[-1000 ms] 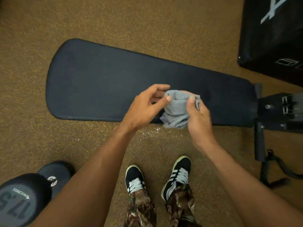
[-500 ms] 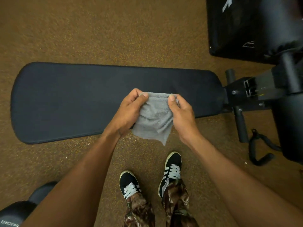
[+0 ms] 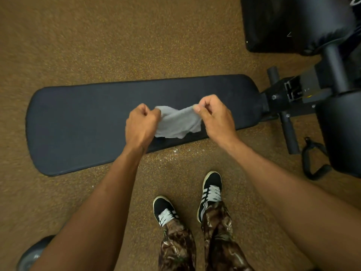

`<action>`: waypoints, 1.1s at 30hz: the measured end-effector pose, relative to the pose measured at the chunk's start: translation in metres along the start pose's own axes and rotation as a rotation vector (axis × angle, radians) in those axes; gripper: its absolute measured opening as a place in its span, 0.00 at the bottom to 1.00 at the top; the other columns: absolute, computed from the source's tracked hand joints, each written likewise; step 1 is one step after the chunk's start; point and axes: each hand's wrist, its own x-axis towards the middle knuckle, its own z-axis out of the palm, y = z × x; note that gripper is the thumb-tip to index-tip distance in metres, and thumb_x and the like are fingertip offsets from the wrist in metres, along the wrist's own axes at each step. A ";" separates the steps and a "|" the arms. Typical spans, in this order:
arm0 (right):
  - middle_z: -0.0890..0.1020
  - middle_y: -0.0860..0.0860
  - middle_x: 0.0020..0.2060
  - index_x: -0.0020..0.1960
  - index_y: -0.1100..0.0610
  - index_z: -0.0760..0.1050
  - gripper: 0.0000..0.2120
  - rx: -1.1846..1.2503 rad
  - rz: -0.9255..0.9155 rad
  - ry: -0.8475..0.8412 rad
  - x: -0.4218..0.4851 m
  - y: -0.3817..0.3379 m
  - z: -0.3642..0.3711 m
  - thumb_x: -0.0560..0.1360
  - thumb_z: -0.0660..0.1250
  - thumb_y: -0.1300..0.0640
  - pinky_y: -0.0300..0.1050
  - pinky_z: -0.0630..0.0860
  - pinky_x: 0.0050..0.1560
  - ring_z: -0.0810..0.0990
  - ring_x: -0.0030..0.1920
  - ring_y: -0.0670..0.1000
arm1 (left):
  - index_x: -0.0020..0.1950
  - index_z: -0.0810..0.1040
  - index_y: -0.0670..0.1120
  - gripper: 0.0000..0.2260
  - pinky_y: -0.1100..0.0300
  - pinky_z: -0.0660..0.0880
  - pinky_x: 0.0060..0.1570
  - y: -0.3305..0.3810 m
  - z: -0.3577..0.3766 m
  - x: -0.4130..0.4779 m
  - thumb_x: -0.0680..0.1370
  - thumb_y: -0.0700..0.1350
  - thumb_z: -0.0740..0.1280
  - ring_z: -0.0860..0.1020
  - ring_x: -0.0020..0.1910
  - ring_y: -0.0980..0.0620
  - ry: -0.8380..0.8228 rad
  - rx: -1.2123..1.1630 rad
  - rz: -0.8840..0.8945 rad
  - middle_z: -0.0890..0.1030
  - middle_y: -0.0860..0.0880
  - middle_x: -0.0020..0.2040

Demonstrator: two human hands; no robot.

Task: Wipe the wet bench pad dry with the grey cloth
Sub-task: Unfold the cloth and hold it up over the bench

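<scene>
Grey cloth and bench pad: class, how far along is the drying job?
Done: grey cloth picked up. In hand: left hand and right hand stretch it open above the long black padded bench pad. Left: all the wiping; no stroke is visible yet.

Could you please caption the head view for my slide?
Both hands, left hand and right hand, stretch the cloth over the pad.

The cloth (image 3: 178, 122) hangs stretched between the left grip (image 3: 141, 125) and right grip (image 3: 214, 116), above the bench pad (image 3: 78, 124) near its right end and near edge. The pad lies lengthwise on the floor (image 3: 97, 45); both shoes (image 3: 212, 192) stand before its near edge, the bench frame (image 3: 289, 92) at its right end
</scene>
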 end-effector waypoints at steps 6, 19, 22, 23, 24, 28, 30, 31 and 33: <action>0.75 0.44 0.34 0.45 0.49 0.72 0.06 0.231 -0.045 -0.402 0.003 -0.038 -0.013 0.80 0.64 0.50 0.47 0.69 0.39 0.72 0.36 0.45 | 0.68 0.76 0.55 0.26 0.66 0.68 0.66 0.011 -0.025 0.006 0.71 0.42 0.60 0.70 0.73 0.60 -0.537 -0.042 0.424 0.76 0.56 0.70; 0.85 0.58 0.51 0.57 0.61 0.77 0.18 0.770 0.435 -0.259 0.027 0.001 -0.068 0.74 0.69 0.50 0.49 0.82 0.53 0.84 0.54 0.56 | 0.48 0.84 0.45 0.05 0.60 0.76 0.41 -0.006 0.002 0.029 0.78 0.46 0.72 0.82 0.39 0.56 -0.674 0.170 0.273 0.85 0.54 0.39; 0.85 0.58 0.54 0.58 0.63 0.79 0.23 0.541 0.489 -0.416 0.023 0.017 -0.069 0.67 0.75 0.53 0.52 0.80 0.59 0.84 0.56 0.56 | 0.48 0.83 0.40 0.05 0.62 0.75 0.40 -0.003 0.006 0.031 0.79 0.43 0.72 0.80 0.39 0.55 -0.616 0.101 0.188 0.84 0.46 0.40; 0.85 0.57 0.52 0.57 0.63 0.80 0.22 0.461 0.472 -0.414 0.022 0.021 -0.068 0.67 0.77 0.54 0.52 0.81 0.57 0.85 0.54 0.55 | 0.48 0.83 0.39 0.06 0.59 0.76 0.42 -0.002 0.007 0.032 0.78 0.43 0.73 0.81 0.40 0.52 -0.603 0.098 0.156 0.85 0.43 0.42; 0.86 0.55 0.49 0.55 0.61 0.81 0.19 0.412 0.441 -0.374 0.022 0.025 -0.066 0.68 0.77 0.54 0.51 0.82 0.52 0.85 0.51 0.53 | 0.48 0.84 0.39 0.07 0.55 0.78 0.44 0.001 0.008 0.032 0.78 0.43 0.73 0.82 0.41 0.50 -0.597 0.100 0.125 0.86 0.41 0.44; 0.85 0.48 0.42 0.48 0.53 0.82 0.08 0.400 0.338 -0.115 0.016 0.030 -0.068 0.78 0.70 0.49 0.46 0.78 0.42 0.84 0.45 0.48 | 0.52 0.83 0.40 0.10 0.52 0.81 0.47 0.015 0.009 0.027 0.74 0.42 0.77 0.85 0.45 0.47 -0.574 0.032 0.059 0.87 0.43 0.47; 0.83 0.49 0.41 0.46 0.51 0.80 0.09 0.393 0.317 -0.029 0.010 0.030 -0.081 0.80 0.66 0.48 0.47 0.78 0.44 0.82 0.44 0.49 | 0.51 0.83 0.41 0.11 0.55 0.81 0.44 0.024 0.004 0.023 0.72 0.43 0.78 0.84 0.43 0.49 -0.598 0.001 0.062 0.86 0.45 0.45; 0.80 0.48 0.40 0.44 0.49 0.77 0.10 0.340 0.293 -0.005 0.005 0.028 -0.090 0.81 0.64 0.47 0.47 0.76 0.43 0.80 0.42 0.47 | 0.48 0.83 0.43 0.11 0.56 0.82 0.43 0.028 0.001 0.021 0.70 0.45 0.79 0.83 0.42 0.50 -0.614 -0.020 0.054 0.85 0.45 0.44; 0.74 0.44 0.37 0.42 0.47 0.71 0.13 0.119 0.237 0.014 -0.004 0.024 -0.110 0.83 0.58 0.46 0.42 0.70 0.41 0.73 0.38 0.42 | 0.40 0.84 0.48 0.10 0.61 0.81 0.40 0.036 -0.002 0.013 0.66 0.49 0.82 0.83 0.39 0.53 -0.634 -0.081 0.058 0.84 0.48 0.40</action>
